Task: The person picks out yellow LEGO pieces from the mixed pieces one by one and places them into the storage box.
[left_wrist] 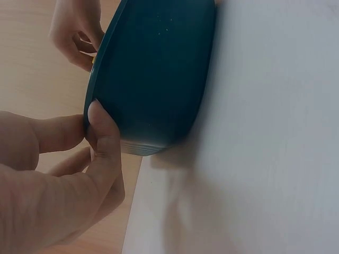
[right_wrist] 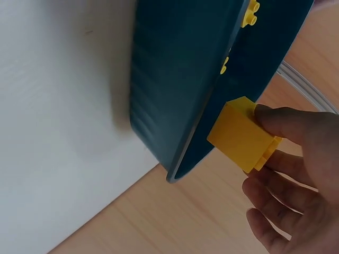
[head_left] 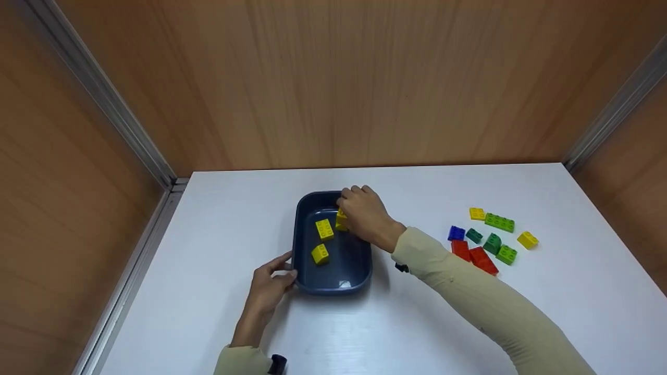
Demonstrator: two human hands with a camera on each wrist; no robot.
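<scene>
Pinching blue tray (head_left: pixel 341 265) by its rim, left hand (head_left: pixel 268 286); nine loose bricks (head_left: pixel 492 243), two yellow, lie outside, well right of the fingers of the right hand (head_left: pixel 367 213); two yellow bricks (head_left: pixel 324 229) already inside, left of those fingers, which grasp third yellow brick (right_wrist: pixel 241 136) at the tray's mouth, not yet released

Left hand (head_left: pixel 269 284) pinching; right hand (head_left: pixel 366 214) pinching, forearm (head_left: pixel 469 291) slanting inward.
</scene>
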